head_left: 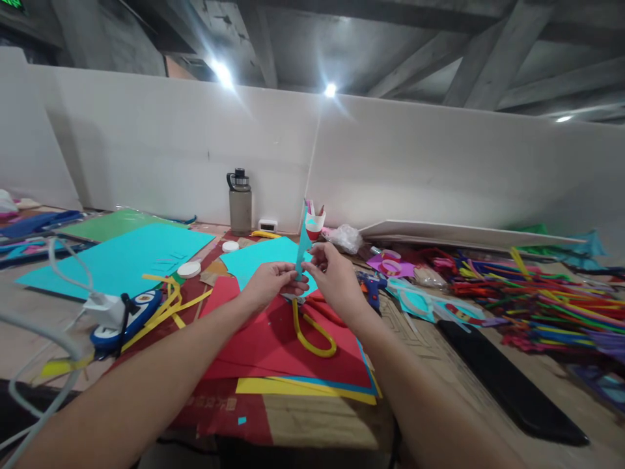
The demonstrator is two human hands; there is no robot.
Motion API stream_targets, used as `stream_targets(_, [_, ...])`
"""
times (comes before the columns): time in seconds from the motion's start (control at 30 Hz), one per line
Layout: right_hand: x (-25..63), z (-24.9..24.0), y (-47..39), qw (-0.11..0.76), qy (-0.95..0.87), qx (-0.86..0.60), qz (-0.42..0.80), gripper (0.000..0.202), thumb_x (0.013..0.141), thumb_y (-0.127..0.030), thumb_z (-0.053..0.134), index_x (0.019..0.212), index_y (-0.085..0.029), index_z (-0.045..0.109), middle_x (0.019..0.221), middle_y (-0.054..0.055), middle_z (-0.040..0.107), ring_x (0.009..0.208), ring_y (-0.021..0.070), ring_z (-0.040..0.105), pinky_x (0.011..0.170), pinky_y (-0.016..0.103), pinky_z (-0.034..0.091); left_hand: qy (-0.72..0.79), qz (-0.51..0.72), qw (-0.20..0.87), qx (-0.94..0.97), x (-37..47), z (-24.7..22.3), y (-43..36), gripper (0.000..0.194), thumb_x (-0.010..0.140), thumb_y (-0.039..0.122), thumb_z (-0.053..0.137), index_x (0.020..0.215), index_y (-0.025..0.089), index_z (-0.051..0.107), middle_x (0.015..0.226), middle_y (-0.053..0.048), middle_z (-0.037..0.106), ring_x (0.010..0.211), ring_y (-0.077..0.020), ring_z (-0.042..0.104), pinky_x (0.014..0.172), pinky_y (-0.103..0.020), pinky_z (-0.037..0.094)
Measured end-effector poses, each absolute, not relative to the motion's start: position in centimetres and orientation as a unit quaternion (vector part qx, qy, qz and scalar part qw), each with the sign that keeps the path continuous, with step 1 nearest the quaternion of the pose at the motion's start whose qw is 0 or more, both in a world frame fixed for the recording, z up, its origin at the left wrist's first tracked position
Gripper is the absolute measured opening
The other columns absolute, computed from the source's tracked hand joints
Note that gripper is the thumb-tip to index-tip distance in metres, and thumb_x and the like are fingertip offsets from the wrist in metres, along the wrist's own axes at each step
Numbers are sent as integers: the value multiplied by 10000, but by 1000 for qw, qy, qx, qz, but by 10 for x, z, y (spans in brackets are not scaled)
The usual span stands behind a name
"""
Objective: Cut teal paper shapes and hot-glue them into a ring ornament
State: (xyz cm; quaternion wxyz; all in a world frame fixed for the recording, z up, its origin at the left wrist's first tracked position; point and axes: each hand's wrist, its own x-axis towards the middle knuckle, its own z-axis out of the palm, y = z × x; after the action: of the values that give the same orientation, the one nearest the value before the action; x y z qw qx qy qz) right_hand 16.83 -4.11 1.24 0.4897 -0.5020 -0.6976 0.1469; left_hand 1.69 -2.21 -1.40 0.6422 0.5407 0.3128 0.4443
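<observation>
A narrow turquoise piece of paper point(302, 251) stands upright between my two hands, seen almost edge-on. My left hand point(273, 281) pinches its lower end between thumb and fingers. From the other side, my right hand point(333, 270) is closed with thumb and forefinger at the paper's right edge. Below them, scissors with a yellow handle loop point(316, 354) and a red one lie on red paper sheets point(254, 352). Behind my hands is a larger turquoise sheet point(258, 257). Part of the scissors is hidden under my hands.
A bottle point(240, 205) and a white-and-red pen cup point(315, 223) stand near the white partition. Left are a large turquoise sheet point(127, 257), yellow strips point(168, 306) and a power strip point(127, 322). Right are a blue glue gun point(374, 290), a black case point(508, 381) and colourful pipe cleaners point(547, 299).
</observation>
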Motion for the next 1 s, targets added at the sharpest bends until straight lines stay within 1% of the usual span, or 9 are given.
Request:
stream_targets(0.1, [169, 8, -36, 487, -687, -493, 218, 158, 796, -333, 525, 799, -179, 562, 744, 11, 606, 632, 132, 540, 605, 254, 412, 302, 451, 648, 534, 16, -16, -21, 197, 729, 248, 683, 821, 88, 614, 769, -106, 689, 631, -149, 649, 664, -298, 535])
stream_targets(0.2, [169, 5, -33, 474, -688, -478, 272, 185, 787, -339, 514, 743, -173, 581, 685, -1, 603, 605, 123, 523, 590, 245, 397, 301, 447, 655, 529, 16, -14, -21, 195, 728, 238, 684, 824, 83, 615, 776, -112, 690, 625, -148, 650, 658, -294, 535])
stream_targets(0.33, [168, 4, -32, 484, -681, -482, 263, 159, 750, -312, 540, 710, -169, 596, 656, -7, 592, 615, 124, 512, 601, 242, 382, 301, 431, 664, 532, 17, -12, -23, 189, 738, 236, 672, 823, 84, 602, 782, -123, 693, 608, -153, 654, 653, -300, 535])
stream_targets(0.43, [169, 3, -32, 487, -672, -497, 253, 174, 740, -326, 548, 670, -170, 580, 612, -17, 561, 575, 117, 484, 578, 242, 364, 300, 437, 663, 530, 18, -13, -24, 213, 739, 236, 674, 869, 100, 573, 791, -122, 697, 632, -170, 669, 652, -313, 539])
stream_targets(0.5, [170, 3, -31, 487, -673, -500, 243, 196, 742, -337, 545, 644, -168, 565, 597, -20, 542, 557, 112, 463, 561, 241, 348, 302, 440, 661, 527, 17, -13, -25, 234, 728, 252, 689, 855, 106, 558, 780, -121, 698, 655, -185, 677, 656, -326, 543])
stream_targets(0.6, [170, 2, -30, 487, -678, -498, 233, 218, 750, -350, 537, 632, -167, 554, 590, -22, 522, 553, 108, 443, 553, 238, 338, 312, 437, 662, 523, 16, -12, -26, 265, 699, 275, 719, 811, 101, 554, 770, -129, 699, 676, -203, 682, 657, -338, 546])
stream_targets(0.73, [172, 0, -29, 482, -678, -502, 237, 234, 754, -369, 541, 640, -166, 558, 584, -24, 505, 541, 101, 424, 529, 231, 320, 325, 420, 675, 512, 14, -7, -27, 264, 695, 281, 724, 801, 98, 567, 736, -116, 696, 669, -198, 683, 627, -300, 542])
stream_targets(0.87, [174, -1, -26, 482, -667, -495, 280, 257, 744, -402, 550, 643, -165, 557, 538, -37, 470, 498, 92, 396, 502, 228, 311, 314, 403, 696, 505, 10, -4, -24, 233, 750, 301, 671, 787, 90, 580, 749, -130, 695, 698, -212, 687, 630, -303, 544])
stream_targets(1.0, [174, -3, -23, 489, -647, -485, 327, 273, 717, -431, 573, 649, -168, 545, 523, -45, 459, 478, 90, 397, 475, 223, 312, 319, 402, 698, 499, 8, -3, -21, 228, 756, 301, 663, 797, 91, 584, 761, -129, 694, 689, -221, 689, 611, -307, 544])
